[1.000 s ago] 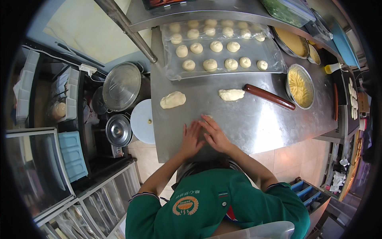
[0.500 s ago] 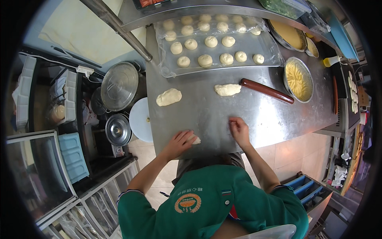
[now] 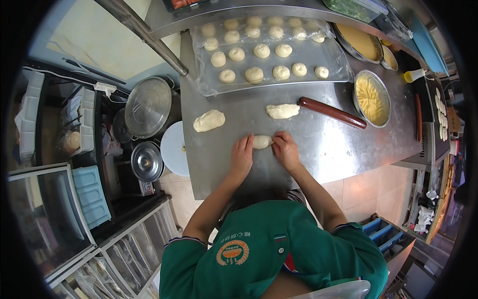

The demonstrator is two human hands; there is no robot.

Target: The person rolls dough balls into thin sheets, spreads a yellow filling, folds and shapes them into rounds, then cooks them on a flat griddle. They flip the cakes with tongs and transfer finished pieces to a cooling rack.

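A short roll of pale dough (image 3: 262,142) lies on the steel table between my two hands. My left hand (image 3: 242,150) grips its left end, the fingers held close together. At its right end my right hand (image 3: 287,150) pinches the dough with thumb and fingers. Beyond them rest two flattened oblong dough pieces, one at the left (image 3: 209,120) and one farther right (image 3: 282,111). A brown rolling pin (image 3: 333,113) lies slantwise, its left end close to the right-hand piece.
A metal tray (image 3: 234,88) of several round dough balls, partly under plastic film, stands at the back. To the right are a bowl (image 3: 356,102) of yellow shredded food and a larger pan (image 3: 348,45). A steel shelf (image 3: 219,21) overhangs the back; round lids stand left of the table.
My left hand has moved right and away from me, bringing the dough from the near left to the middle. My right hand has shifted slightly left and forward and now holds its other end.
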